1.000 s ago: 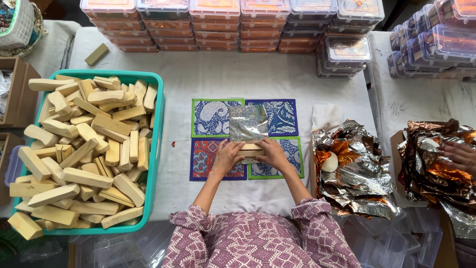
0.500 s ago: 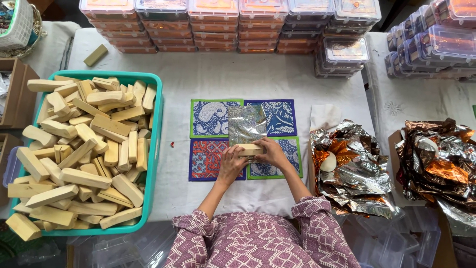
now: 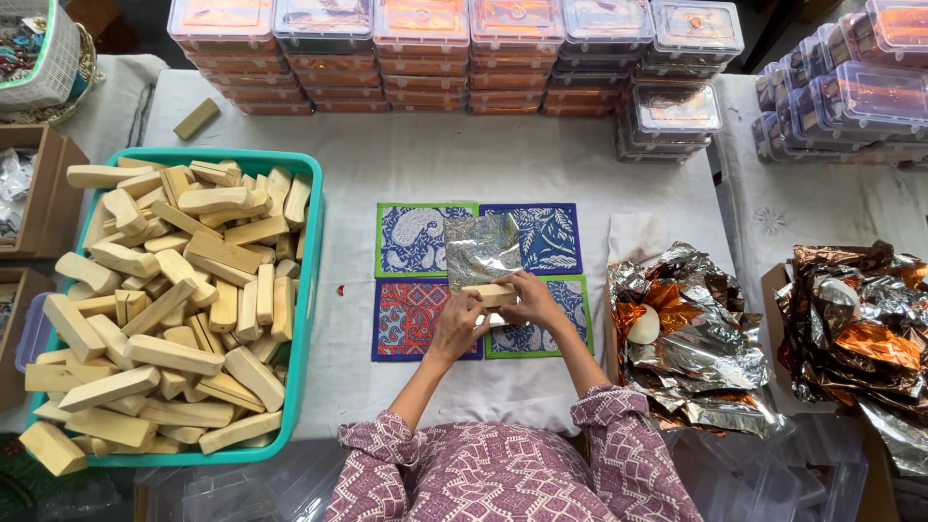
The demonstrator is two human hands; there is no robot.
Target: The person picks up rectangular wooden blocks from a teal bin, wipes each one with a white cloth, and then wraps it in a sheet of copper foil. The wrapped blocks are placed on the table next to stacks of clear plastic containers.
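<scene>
Pale tan, rectangular soap bar, smooth and unwrapped, lying at the near edge of a crinkled silver foil sheet on four patterned mats mid-tabletop. Pinched at both ends: left hand and right hand, each grip closed on it. Beside, a teal crate heaped with matching bars.

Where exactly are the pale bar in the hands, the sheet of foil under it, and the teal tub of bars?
pale bar [image 3: 490, 293], head view, on its top face between the hands.
foil sheet [image 3: 480, 247], head view, on its crinkled middle.
teal tub [image 3: 311, 290], head view, on its right rim.
</scene>
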